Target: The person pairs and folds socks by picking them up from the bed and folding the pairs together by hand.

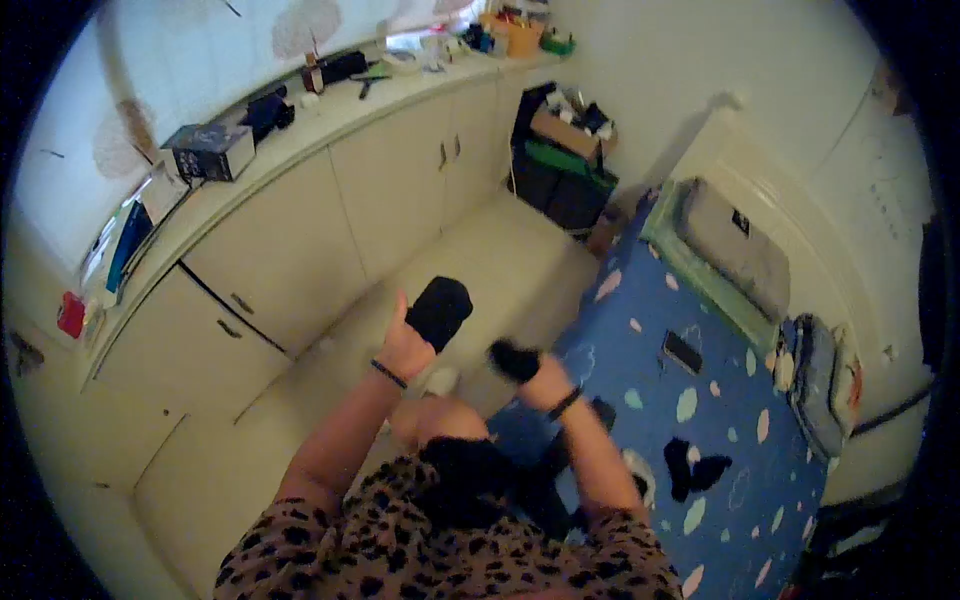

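A flat black cloth item point(440, 312) lies across the palm and fingers of my left hand point(408, 348), with the thumb pointing up beside it. To its right, my right hand point(543, 380) has a small black cloth item point(513, 361) at its fingers, which are blurred and mostly hidden. The two hands are apart, above my lap and the floor. More black cloth point(465, 480) rests on my lap. On the blue patterned bed point(655, 350) at the right lie a black cloth pair point(695, 468) and a dark phone point(682, 352).
A long white cabinet point(390, 205) runs along the left, with a dark box point(210, 152) and small objects on top. A black bin-like container point(565, 185) holding a cardboard box stands in the far corner. A grey pillow point(735, 245) and folded bedding point(822, 385) lie on the bed.
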`<state>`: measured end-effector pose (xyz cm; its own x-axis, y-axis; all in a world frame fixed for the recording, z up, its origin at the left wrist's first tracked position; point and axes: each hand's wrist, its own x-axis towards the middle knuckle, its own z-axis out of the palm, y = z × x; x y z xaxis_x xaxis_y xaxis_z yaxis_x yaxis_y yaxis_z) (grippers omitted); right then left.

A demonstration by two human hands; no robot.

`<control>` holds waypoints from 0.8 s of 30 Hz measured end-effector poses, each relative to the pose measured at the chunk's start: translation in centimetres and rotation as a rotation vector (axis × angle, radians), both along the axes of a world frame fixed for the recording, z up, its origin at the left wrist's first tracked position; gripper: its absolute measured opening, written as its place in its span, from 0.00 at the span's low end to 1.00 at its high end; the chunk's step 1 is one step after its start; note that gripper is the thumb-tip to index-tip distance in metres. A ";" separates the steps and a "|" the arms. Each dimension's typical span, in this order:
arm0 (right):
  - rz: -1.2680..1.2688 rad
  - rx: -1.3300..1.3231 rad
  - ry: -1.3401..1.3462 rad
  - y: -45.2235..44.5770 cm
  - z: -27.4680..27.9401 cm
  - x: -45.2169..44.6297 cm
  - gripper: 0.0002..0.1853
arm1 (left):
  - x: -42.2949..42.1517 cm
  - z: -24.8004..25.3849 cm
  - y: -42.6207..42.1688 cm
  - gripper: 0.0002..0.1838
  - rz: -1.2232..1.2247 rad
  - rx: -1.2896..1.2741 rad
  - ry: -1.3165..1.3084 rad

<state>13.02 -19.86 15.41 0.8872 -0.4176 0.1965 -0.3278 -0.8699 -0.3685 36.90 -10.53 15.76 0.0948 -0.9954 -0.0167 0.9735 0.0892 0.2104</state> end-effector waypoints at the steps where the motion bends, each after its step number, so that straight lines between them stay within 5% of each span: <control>1: -0.049 0.043 -0.155 -1.4 -0.9 -2.4 0.25 | -0.3 0.3 0.5 0.41 -0.006 0.018 -0.003; 2: -0.230 0.356 -0.172 -2.7 2.8 -3.9 0.25 | -0.6 0.5 1.2 0.41 -0.013 0.025 0.002; 7: -0.609 -0.135 -0.317 -9.6 0.3 -14.7 0.34 | -2.3 3.5 1.1 0.33 -0.103 -0.083 0.045; 9: -0.707 -0.122 -0.099 -8.2 0.4 -17.4 0.33 | -2.8 3.4 1.2 0.32 -0.135 -0.061 0.049; 10: -0.922 -0.060 0.338 -6.8 1.4 -16.6 0.30 | -3.2 3.5 0.9 0.30 -0.164 -0.054 0.039; 12: -1.000 0.034 0.357 -5.7 0.2 -15.1 0.23 | -4.5 3.6 1.2 0.29 -0.198 -0.038 -0.039; 14: -0.793 0.205 -0.159 -3.3 1.4 -10.0 0.18 | -6.6 3.3 1.6 0.27 -0.224 -0.008 -0.111; 15: -0.583 0.290 -0.422 -1.4 2.5 -7.0 0.15 | -7.3 3.0 1.8 0.25 -0.217 -0.010 -0.371; 16: -0.505 0.410 -0.447 0.7 3.6 -4.4 0.14 | -8.0 2.9 2.1 0.23 -0.204 -0.015 -0.631; 21: -0.440 0.667 -0.424 5.8 6.2 -1.4 0.12 | -9.9 5.6 4.7 0.14 0.113 0.039 -0.957; 23: -0.365 1.169 -1.010 7.3 4.8 -1.4 0.10 | -8.6 5.0 5.9 0.11 0.263 0.317 -1.269; 24: -0.357 1.255 -1.076 7.8 4.2 -1.6 0.09 | -8.0 4.2 6.2 0.07 0.328 0.341 -1.248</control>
<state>11.45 -12.07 19.59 0.4154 -0.9094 0.0205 0.4126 0.1683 -0.8952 28.88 -4.31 20.00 0.4614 -0.8871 0.0139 0.0580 0.0458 0.9973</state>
